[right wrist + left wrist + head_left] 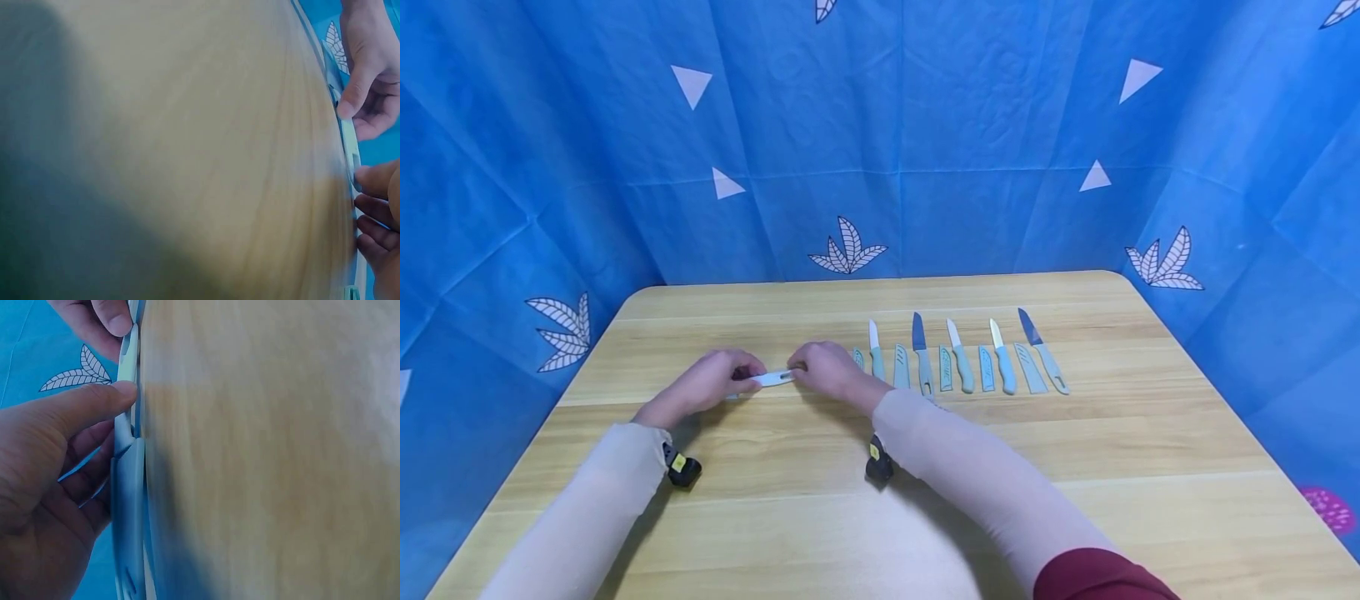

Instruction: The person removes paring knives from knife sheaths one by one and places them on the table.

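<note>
Both hands hold one kitchen knife (pixel 772 379) with a pale blue-green handle, lengthwise between them at the left of the table. My left hand (pixel 709 379) pinches it near the blade end, its thumb along the handle in the left wrist view. There, a blue blade sheath (pixel 129 512) lines up with the knife just past that thumb; the blade itself is hidden. My right hand (pixel 831 368) pinches the other end of the handle, by its hanging hole. In the right wrist view the right fingertips (pixel 370 180) press against the handle close to the tabletop.
Right of the hands, several knives and sheaths lie in an alternating row, such as a dark-bladed knife (pixel 922 358), a wide sheath (pixel 1030 368) and a slim sheath (pixel 986 368). The right forearm passes just in front of the row's left end. A blue curtain (pixel 898 142) stands behind the wooden table (pixel 790 500).
</note>
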Tool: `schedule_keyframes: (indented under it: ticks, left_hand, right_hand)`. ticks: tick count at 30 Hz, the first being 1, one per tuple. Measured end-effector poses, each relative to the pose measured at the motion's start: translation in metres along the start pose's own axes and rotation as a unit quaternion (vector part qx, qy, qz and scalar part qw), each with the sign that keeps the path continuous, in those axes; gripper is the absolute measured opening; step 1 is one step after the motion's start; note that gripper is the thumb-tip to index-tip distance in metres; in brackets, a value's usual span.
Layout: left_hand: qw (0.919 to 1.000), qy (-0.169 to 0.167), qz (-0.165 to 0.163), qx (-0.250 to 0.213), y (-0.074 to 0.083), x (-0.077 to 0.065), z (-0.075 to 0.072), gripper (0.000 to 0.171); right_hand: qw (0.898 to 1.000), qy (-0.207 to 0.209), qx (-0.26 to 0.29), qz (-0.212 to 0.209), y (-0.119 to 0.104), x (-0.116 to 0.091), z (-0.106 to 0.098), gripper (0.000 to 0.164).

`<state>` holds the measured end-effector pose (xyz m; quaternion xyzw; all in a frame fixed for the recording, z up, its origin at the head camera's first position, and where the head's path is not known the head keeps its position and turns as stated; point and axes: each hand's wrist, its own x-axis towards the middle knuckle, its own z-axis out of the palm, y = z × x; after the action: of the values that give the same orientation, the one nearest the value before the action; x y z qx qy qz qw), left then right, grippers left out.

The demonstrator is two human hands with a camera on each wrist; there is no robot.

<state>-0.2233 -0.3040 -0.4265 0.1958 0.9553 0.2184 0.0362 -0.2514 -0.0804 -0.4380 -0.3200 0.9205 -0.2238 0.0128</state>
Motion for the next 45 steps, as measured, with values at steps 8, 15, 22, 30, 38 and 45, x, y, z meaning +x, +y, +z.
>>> schedule_keyframes:
  ticks: [8, 15, 22, 30, 38, 45]
  left_hand:
    - [0.9999, 0.005, 0.004, -0.01, 0.002, 0.0, -0.001, 0.011]
    - [0.9998, -0.014, -0.013, -0.007, 0.003, -0.001, -0.004, 0.012]
    - [0.9999, -0.013, -0.003, -0.002, 0.01, -0.001, -0.008, 0.011]
    - [0.9998, -0.003, 0.019, -0.004, 0.019, 0.001, -0.009, 0.009]
    - [0.999, 0.001, 0.044, 0.005, 0.033, 0.006, -0.009, 0.008]
    - [0.9993, 0.01, 0.037, 0.002, 0.036, 0.005, -0.011, 0.005]
  right_hand:
    - [1.0, 0.006, -0.002, -0.007, 0.0, -0.001, 0.001, 0.018]
    - [0.999, 0.002, 0.026, 0.018, 0.002, -0.005, -0.003, 0.012]
    - [1.0, 0.008, 0.023, 0.011, 0.004, -0.007, -0.009, 0.013]
    - [1.0, 0.006, 0.026, -0.01, 0.007, -0.008, -0.012, 0.02]
    - [0.999, -0.024, 0.024, -0.042, 0.006, -0.009, -0.015, 0.029]
    - [0.991, -0.048, 0.12, -0.033, 0.011, -0.012, -0.021, 0.025]
